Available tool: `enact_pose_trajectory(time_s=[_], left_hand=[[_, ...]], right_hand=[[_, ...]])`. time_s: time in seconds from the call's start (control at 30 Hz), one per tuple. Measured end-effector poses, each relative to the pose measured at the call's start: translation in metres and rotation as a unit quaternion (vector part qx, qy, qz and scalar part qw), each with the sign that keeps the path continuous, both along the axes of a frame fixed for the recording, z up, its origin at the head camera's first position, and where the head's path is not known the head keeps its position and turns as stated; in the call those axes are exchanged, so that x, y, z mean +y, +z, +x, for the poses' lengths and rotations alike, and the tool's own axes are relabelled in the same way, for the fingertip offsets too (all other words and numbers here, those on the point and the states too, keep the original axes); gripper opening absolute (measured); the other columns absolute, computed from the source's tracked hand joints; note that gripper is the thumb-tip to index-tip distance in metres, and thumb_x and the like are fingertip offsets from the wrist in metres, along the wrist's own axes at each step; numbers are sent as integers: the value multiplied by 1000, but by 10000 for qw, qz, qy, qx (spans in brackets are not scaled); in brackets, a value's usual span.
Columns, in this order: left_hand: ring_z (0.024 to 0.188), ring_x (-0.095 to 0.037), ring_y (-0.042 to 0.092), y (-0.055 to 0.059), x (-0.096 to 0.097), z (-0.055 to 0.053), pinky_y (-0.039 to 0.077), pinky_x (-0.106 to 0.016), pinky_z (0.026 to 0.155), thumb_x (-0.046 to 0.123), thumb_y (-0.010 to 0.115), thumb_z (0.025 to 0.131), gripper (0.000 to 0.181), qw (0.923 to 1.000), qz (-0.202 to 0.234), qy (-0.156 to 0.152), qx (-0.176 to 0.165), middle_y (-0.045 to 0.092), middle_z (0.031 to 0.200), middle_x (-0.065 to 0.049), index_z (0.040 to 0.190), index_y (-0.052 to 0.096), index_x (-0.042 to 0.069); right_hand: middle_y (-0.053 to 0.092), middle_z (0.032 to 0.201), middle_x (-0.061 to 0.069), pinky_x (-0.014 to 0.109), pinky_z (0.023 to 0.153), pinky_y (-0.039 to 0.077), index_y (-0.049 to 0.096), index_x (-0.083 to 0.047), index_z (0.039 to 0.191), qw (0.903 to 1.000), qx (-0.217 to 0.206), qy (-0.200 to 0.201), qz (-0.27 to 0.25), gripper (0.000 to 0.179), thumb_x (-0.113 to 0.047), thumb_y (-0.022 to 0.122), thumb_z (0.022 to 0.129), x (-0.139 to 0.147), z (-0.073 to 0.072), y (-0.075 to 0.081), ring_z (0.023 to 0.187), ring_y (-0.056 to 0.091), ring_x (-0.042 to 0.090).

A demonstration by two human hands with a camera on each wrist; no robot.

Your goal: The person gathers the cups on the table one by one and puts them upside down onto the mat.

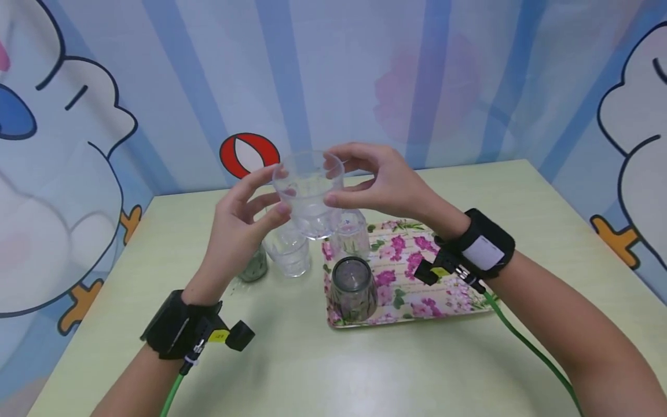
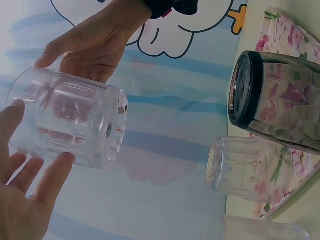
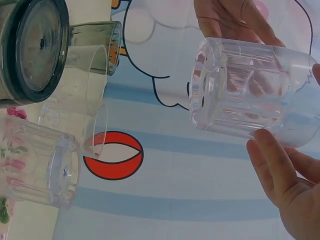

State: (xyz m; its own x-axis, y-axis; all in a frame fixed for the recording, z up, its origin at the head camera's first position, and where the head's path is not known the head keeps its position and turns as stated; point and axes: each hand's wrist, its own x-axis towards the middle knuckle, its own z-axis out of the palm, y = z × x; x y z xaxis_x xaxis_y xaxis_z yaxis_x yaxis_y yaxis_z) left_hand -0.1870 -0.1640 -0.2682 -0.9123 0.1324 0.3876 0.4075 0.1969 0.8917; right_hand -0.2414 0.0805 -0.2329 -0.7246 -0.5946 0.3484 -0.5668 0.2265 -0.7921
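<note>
We hold one clear, see-through tumbler (image 1: 310, 204) in the air above the desk (image 1: 292, 370). Its smooth, round mouth faces up, and its lower part has flat sides. Our left hand (image 1: 237, 217) and right hand (image 1: 384, 180) pinch it from both sides.

Left hand (image 1: 241, 219) and right hand (image 1: 384, 180) face each other.
Both curve inward, thumbs set apart from fingers (image 1: 361, 152); left arm (image 1: 139, 379) and right arm (image 1: 568, 318) slant in from below. How far the hindmost fingers bend is hard to tell.
</note>
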Motion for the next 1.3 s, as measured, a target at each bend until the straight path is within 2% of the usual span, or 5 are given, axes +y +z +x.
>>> enact_pose_trajectory(time_s=[0.33,0.6,0.97,1.13,1.3], left_hand=[[120,-18,60,-1,14,-1,58,-23,85,17,67,89,56,9999,-55,-110,-55,51,140,-1,141,46,23],[118,-19,60,-4,23,-3,58,-24,86,9,66,89,57,9995,69,-313,26,50,140,-2,141,46,17],[120,-25,60,-5,37,-1,58,-26,86,3,64,89,57,9986,-5,-518,137,52,138,-4,141,45,14],[118,-25,61,-5,46,-1,59,-27,85,3,64,89,54,9975,14,-655,257,53,136,-6,139,47,12],[119,-24,61,-7,54,-2,60,-31,83,5,65,88,54,9966,48,-799,169,52,138,-5,139,48,13]], right_hand=[[60,128,9,31,87,59,53,-11,135,9998,-20,-152,-135,59,-13,76,80,13,4,-2,119,60,19],[59,128,7,29,86,59,52,-12,136,9995,-76,-257,-159,61,-14,76,80,23,9,-4,119,59,19],[58,128,9,26,84,59,52,-13,137,9979,-36,-649,23,61,-15,76,81,39,20,-6,120,58,22],[59,127,10,24,83,59,52,-12,137,9970,42,-765,76,59,-17,75,82,49,26,-6,119,59,23],[59,127,8,22,83,58,51,-13,137,9970,19,-775,58,60,-16,75,82,58,30,-8,120,59,22]])
